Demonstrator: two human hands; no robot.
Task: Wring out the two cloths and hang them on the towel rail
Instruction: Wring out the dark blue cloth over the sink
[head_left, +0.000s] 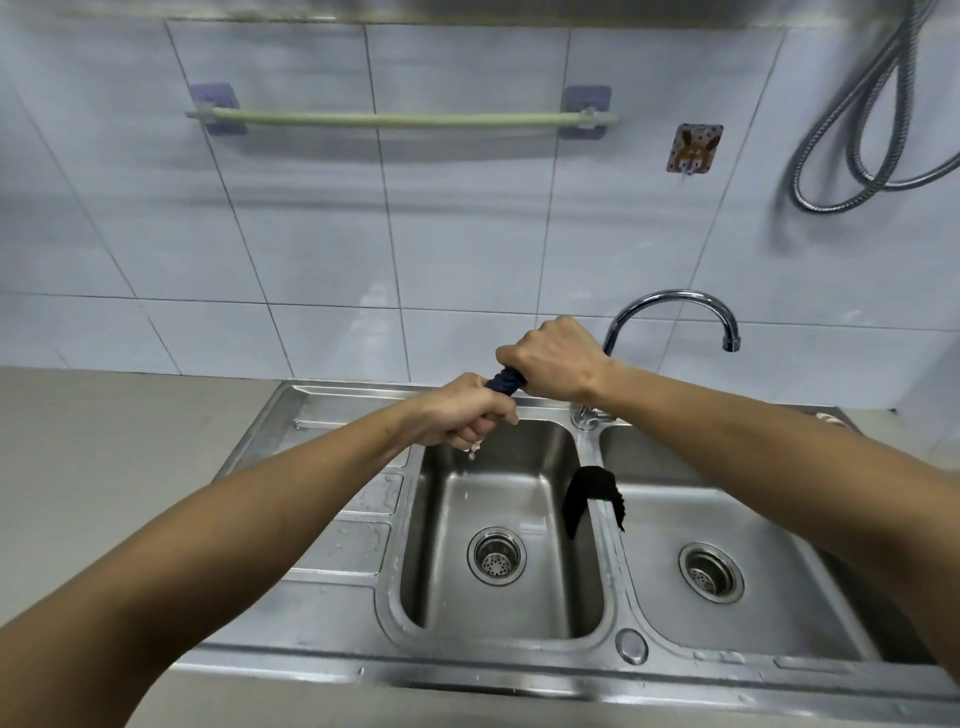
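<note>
Head view: above the sink's left basin, both hands, left and right, clenched a twisted navy cloth; a black cloth draped its divider; the rail stood bare.

Two cloths are seen: a twisted dark blue cloth and a black cloth draped over the divider. Two hands are counted, the left hand and the right hand. One sink is present, with two basins, a left basin and a right basin, and two drains, a left drain and a right drain. One tap, one rail, one hook and one hose are counted.
</note>
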